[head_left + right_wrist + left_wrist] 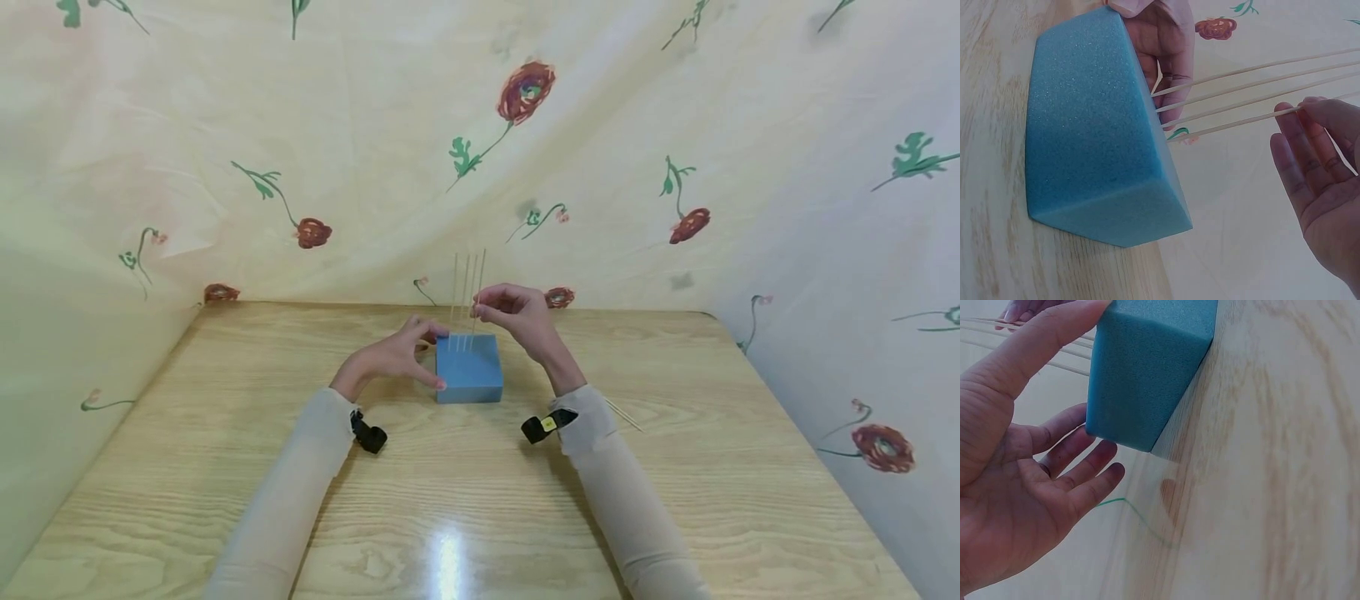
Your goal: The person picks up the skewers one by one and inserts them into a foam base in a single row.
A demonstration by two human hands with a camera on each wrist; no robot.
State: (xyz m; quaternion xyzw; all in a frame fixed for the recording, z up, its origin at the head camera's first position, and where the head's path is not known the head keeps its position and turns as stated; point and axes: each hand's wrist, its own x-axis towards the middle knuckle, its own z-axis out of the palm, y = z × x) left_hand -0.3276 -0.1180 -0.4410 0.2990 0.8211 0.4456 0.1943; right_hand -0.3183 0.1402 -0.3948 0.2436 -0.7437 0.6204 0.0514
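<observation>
A blue foam block [468, 368] rests on the table with several thin wooden skewers [1241, 72] standing in its top in a row, near its back edge. My left hand [390, 354] holds the block from the left side, thumb at the front corner and index finger at the back corner. In the left wrist view its other fingers [1094, 464] spread beside the block. Above the block, my right hand [521, 317] pinches the rightmost skewer [1229, 128] between thumb and fingertips. That skewer's lower end meets the foam; how deep it sits cannot be seen.
Loose skewers [626, 415] lie on the wooden table [450, 483] to the right, partly behind the right sleeve [622, 492]. A flower-printed cloth [390, 167] hangs behind the table and along its sides. Black straps with cameras circle both wrists.
</observation>
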